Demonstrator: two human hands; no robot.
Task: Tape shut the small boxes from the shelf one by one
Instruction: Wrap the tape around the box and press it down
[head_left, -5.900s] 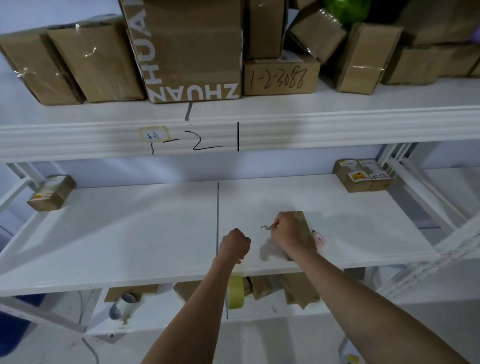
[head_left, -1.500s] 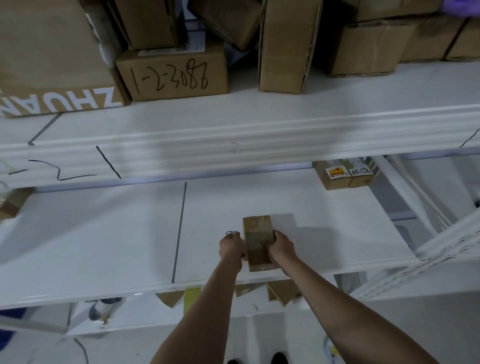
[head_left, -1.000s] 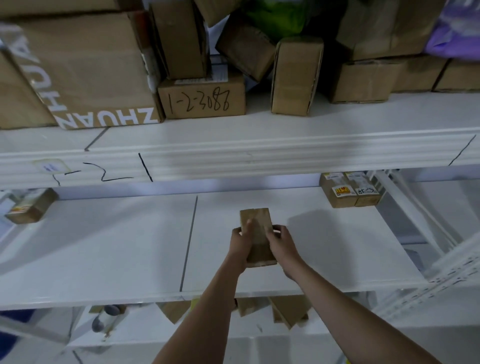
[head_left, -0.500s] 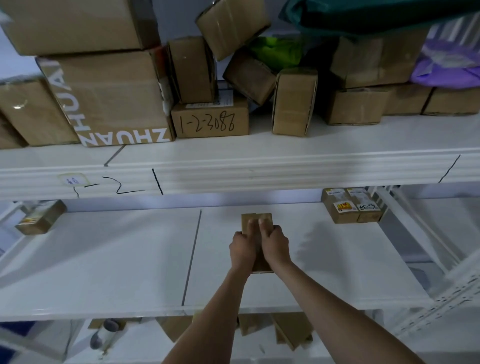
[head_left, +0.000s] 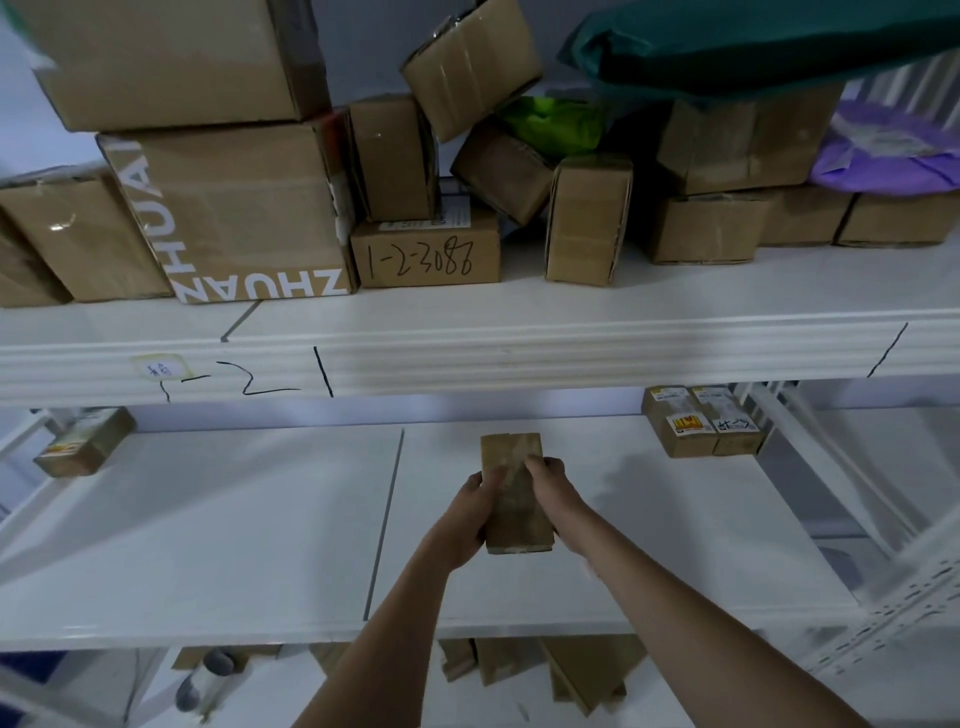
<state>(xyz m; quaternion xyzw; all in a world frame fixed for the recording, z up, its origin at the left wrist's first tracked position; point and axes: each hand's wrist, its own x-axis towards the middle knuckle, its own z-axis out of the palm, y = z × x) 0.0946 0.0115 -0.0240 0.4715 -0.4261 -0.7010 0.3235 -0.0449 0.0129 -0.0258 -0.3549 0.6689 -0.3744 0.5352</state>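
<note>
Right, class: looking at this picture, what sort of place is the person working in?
Probably a parcel storeroom or small warehouse. White metal shelving carries hand-drawn bay numbers, taped brown cardboard parcels crowd the upper shelf, one marked 1-2-3088, and both hands hold a small brown cardboard box.

Two bare forearms, no sleeves, left hand (head_left: 470, 512), right hand (head_left: 553, 491), no gloves

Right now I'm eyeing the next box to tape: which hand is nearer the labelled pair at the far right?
Right. The right hand grips the held box's right side, toward the pair; the left hand holds its opposite side.
</note>
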